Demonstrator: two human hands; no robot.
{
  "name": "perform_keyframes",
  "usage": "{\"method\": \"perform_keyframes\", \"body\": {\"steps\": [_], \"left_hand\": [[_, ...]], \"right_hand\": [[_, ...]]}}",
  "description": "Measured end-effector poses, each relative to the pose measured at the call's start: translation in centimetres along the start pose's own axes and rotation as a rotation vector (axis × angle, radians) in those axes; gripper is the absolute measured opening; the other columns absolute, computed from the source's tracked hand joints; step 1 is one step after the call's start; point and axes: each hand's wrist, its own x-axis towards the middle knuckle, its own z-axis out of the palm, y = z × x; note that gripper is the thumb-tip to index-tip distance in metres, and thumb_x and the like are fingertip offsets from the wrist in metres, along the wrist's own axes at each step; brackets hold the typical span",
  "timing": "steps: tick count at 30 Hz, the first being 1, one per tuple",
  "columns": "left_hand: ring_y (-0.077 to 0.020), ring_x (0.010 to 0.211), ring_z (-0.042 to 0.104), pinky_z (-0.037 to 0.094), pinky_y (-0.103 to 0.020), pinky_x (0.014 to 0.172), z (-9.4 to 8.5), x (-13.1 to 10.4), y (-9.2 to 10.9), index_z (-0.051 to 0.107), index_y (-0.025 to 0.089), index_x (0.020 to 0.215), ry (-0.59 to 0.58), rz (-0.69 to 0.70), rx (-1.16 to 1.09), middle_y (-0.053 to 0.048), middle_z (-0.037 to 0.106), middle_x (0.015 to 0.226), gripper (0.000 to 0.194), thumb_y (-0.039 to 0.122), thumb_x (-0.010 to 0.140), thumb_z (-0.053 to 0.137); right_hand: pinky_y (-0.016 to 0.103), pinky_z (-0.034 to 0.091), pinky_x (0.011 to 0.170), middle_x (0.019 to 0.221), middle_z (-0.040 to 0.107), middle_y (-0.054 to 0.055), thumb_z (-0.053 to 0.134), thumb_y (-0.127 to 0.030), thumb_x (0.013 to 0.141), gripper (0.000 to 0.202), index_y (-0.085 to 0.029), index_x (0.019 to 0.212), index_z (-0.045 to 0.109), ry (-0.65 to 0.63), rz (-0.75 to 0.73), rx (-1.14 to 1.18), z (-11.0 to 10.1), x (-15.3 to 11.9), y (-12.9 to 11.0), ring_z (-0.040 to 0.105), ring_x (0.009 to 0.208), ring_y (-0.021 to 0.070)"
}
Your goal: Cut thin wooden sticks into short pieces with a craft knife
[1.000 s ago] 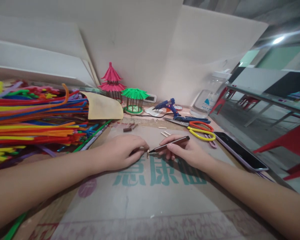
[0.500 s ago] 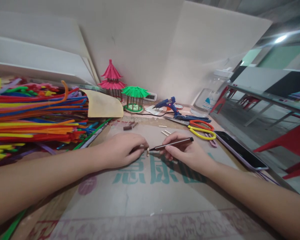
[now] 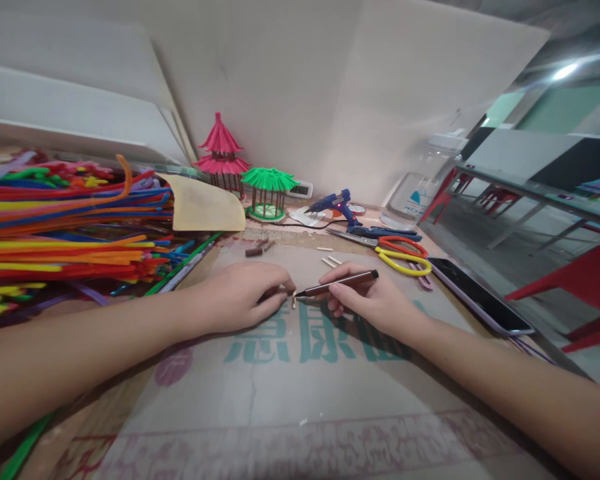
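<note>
My right hand (image 3: pixel 363 293) holds a brown marker pen (image 3: pixel 343 283), its tip pointing left. The tip is at a small wooden stick (image 3: pixel 294 299), partly darkened, which my left hand (image 3: pixel 245 297) pinches at its upper end with thumb and finger. Both hands rest low over a printed sheet (image 3: pixel 280 400) on the table. Beyond my right hand lie a few short pale sticks (image 3: pixel 325 249). Small brown pieces (image 3: pixel 254 252) are on the sheet's far side, past my left hand.
Colourful pipe cleaners (image 3: pixel 65 207) are piled at the left. Small pavilions, one pink (image 3: pixel 221 163) and one green-roofed (image 3: pixel 267 180), stand at the back. To the right are a glue gun (image 3: pixel 337 203), scissors (image 3: pixel 403 261), a phone (image 3: pixel 480 293) and a clear bottle (image 3: pixel 417 187).
The marker and my right hand have shifted slightly left, and the marker's barrel has turned a little. My left hand keeps its pinch; the whole view has moved slightly.
</note>
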Motion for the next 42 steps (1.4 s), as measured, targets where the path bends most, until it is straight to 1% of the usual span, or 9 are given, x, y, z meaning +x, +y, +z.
{"method": "perform_keyframes", "body": {"steps": [10,14,17,23,27,30,34,37,42], "left_hand": [[-0.0191,0.087,0.067,0.046,-0.029,0.076,0.00,-0.01,0.00,0.069,0.021,0.105,-0.003,-0.004,0.005,-0.004,0.074,0.099,0.021,0.024,0.097,0.050],[-0.0190,0.089,0.067,0.045,-0.028,0.077,-0.11,-0.02,0.02,0.068,0.022,0.111,-0.001,0.043,-0.004,-0.003,0.074,0.101,0.024,0.021,0.098,0.048],[-0.0192,0.089,0.067,0.046,-0.029,0.078,-0.15,0.02,0.04,0.069,0.021,0.111,0.005,0.059,-0.009,-0.004,0.074,0.103,0.025,0.021,0.097,0.048],[-0.0189,0.085,0.066,0.045,-0.029,0.075,-0.19,0.08,0.04,0.070,0.021,0.107,-0.002,0.040,-0.015,-0.005,0.073,0.099,0.023,0.022,0.097,0.050],[-0.0185,0.081,0.064,0.043,-0.028,0.071,-0.21,0.11,0.02,0.071,0.022,0.105,-0.016,-0.008,-0.023,-0.003,0.073,0.094,0.020,0.031,0.097,0.056],[-0.0173,0.075,0.062,0.040,-0.028,0.066,-0.11,0.13,0.02,0.071,0.022,0.100,-0.025,-0.042,-0.030,-0.001,0.071,0.086,0.018,0.034,0.096,0.058],[-0.0169,0.071,0.059,0.037,-0.028,0.063,0.14,0.09,0.04,0.071,0.022,0.097,-0.002,-0.070,-0.021,0.000,0.069,0.081,0.017,0.037,0.095,0.061],[-0.0175,0.072,0.060,0.037,-0.028,0.063,0.21,-0.01,0.08,0.070,0.022,0.096,0.004,-0.073,-0.014,-0.001,0.070,0.082,0.017,0.037,0.096,0.061],[-0.0186,0.080,0.066,0.043,-0.028,0.069,0.21,-0.20,0.04,0.069,0.023,0.111,0.048,-0.007,-0.008,-0.003,0.074,0.092,0.020,0.027,0.096,0.056]], "right_hand": [[0.024,0.054,0.057,0.068,0.067,-0.001,0.070,-0.034,0.084,0.021,-0.017,0.096,0.065,-0.006,0.015,-0.007,0.04,0.17,-0.03,0.063,0.058,0.0112],[0.025,0.055,0.058,0.068,0.067,-0.001,0.070,-0.034,0.083,0.021,-0.017,0.095,0.065,-0.008,0.020,-0.012,0.04,0.09,-0.07,0.063,0.059,0.0120],[0.026,0.055,0.058,0.068,0.067,-0.001,0.071,-0.035,0.084,0.021,-0.018,0.095,0.066,-0.006,0.019,-0.020,0.04,0.12,-0.06,0.064,0.059,0.0128],[0.025,0.055,0.059,0.069,0.067,-0.001,0.071,-0.035,0.085,0.022,-0.017,0.098,0.066,-0.013,0.008,-0.011,0.03,0.13,-0.05,0.063,0.059,0.0122],[0.026,0.054,0.059,0.068,0.067,-0.001,0.072,-0.035,0.084,0.023,-0.017,0.097,0.065,-0.017,0.019,-0.007,0.09,0.11,-0.07,0.063,0.058,0.0121],[0.027,0.054,0.059,0.068,0.067,-0.001,0.072,-0.036,0.084,0.024,-0.018,0.097,0.065,-0.013,0.026,-0.004,0.17,0.14,-0.07,0.063,0.058,0.0124],[0.028,0.054,0.059,0.068,0.066,-0.001,0.073,-0.037,0.084,0.024,-0.018,0.096,0.065,-0.017,0.034,-0.003,0.24,0.26,0.05,0.063,0.058,0.0129],[0.027,0.054,0.059,0.068,0.066,-0.002,0.073,-0.038,0.084,0.025,-0.018,0.097,0.065,-0.020,0.035,-0.003,0.27,0.37,0.25,0.063,0.058,0.0125],[0.027,0.054,0.059,0.069,0.066,-0.001,0.073,-0.040,0.084,0.026,-0.019,0.096,0.065,-0.016,0.018,-0.011,0.39,0.47,0.38,0.063,0.057,0.0126]]}}
